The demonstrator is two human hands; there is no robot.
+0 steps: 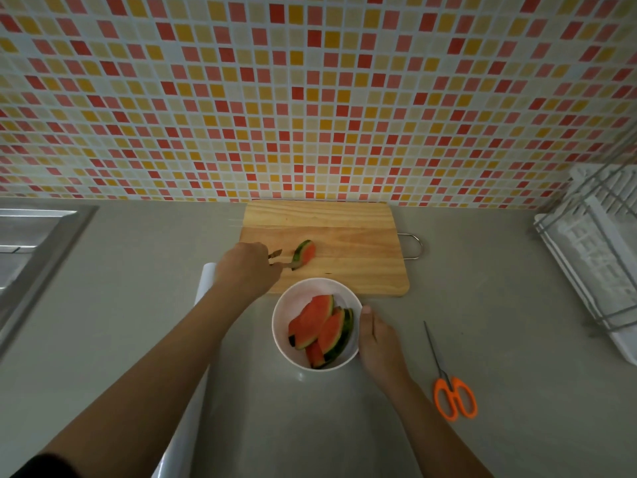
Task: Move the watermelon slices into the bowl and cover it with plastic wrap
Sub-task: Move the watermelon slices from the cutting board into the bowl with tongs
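A white bowl stands on the grey counter just in front of a wooden cutting board and holds three watermelon slices. One more watermelon slice stands on its rind on the board's left part. My left hand grips a pair of tongs whose tips close on that slice's rind. On the bowl's right side my right hand holds the rim, thumb on its edge. A roll of plastic wrap lies under my left forearm, mostly hidden.
Orange-handled scissors lie on the counter right of the bowl. A white dish rack fills the right edge. A steel sink is at the left. The tiled wall stands right behind the board.
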